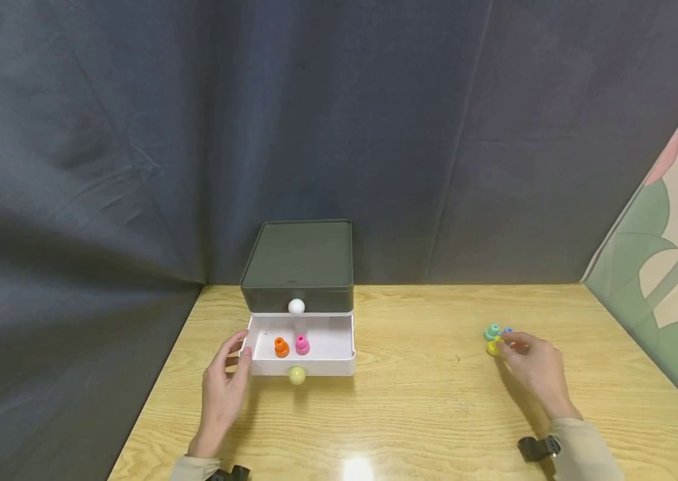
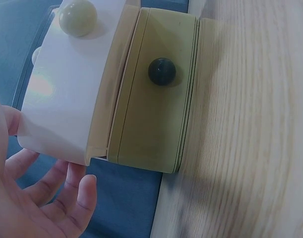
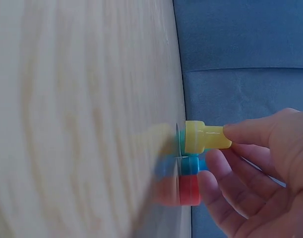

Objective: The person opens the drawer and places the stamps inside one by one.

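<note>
To judge from the pictures, now in the step of taking up the yellow piece [image 3: 193,137], located at the right part of the bench [image 1: 411,387], just beside the green piece [image 1: 491,331], and with the blue piece [image 3: 190,165] and the red piece [image 3: 190,190] close by. Pinched at its narrow end between thumb and finger of the right hand [image 1: 537,371], with the other fingers loosely bent near blue and red; impossible to tell whether lifted clear of the bench or resting on it.

At the left wall of the pulled-out drawer [image 1: 269,367], under the top of the box [image 1: 305,254]: the left hand [image 1: 223,389], gripping that wall with thumb and fingers, apparently for steadiness. Inside the drawer, side by side: the orange piece [image 1: 281,348] and the pink piece [image 1: 302,345].

Called for next, most probably: a straight lift without knocking the neighbours, then a carry leftward, over the front wall, and a gentle release to the right of pink, without pushing the drawer closed.
</note>
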Tool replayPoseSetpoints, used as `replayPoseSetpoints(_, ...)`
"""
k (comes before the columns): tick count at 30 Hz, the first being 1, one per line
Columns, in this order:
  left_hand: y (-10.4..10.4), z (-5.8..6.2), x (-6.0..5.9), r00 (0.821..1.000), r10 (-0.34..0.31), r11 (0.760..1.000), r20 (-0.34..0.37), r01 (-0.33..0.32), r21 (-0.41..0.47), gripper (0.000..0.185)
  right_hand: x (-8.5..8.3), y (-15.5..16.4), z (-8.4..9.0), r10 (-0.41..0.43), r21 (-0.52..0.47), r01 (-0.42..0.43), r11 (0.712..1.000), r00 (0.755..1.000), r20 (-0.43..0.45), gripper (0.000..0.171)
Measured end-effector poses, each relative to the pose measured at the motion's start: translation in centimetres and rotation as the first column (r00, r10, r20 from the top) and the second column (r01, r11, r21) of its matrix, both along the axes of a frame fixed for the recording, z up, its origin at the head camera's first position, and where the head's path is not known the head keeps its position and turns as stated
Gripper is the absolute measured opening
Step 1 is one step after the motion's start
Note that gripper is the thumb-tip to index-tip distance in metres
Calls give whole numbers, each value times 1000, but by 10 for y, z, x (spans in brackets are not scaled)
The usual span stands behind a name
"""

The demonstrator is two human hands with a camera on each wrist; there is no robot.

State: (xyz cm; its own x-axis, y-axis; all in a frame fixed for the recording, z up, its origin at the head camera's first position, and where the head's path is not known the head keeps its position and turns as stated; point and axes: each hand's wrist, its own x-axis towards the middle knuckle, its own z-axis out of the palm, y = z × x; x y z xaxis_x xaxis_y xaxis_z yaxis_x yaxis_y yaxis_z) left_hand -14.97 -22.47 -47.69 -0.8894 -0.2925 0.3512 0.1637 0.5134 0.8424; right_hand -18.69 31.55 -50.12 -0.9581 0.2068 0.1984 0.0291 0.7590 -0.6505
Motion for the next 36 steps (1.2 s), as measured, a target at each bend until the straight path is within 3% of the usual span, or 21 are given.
replayPoseSetpoints(22, 0, 0, 0, 1000, -2, 1000, 3, 2, -18, 34, 5, -9, 12, 39, -25, -39, 999, 999, -3, 33)
replayPoseSetpoints(29, 0, 0, 0, 1000, -7, 1000, 4, 7, -16, 34, 9, -14, 19, 99, -52, -98, 994, 995, 9, 36)
replayPoseSetpoints(36, 0, 0, 1, 1000, -2, 1000, 7, 3, -11, 33, 13, -23, 26, 135, -48, -136, 989, 990, -32, 32)
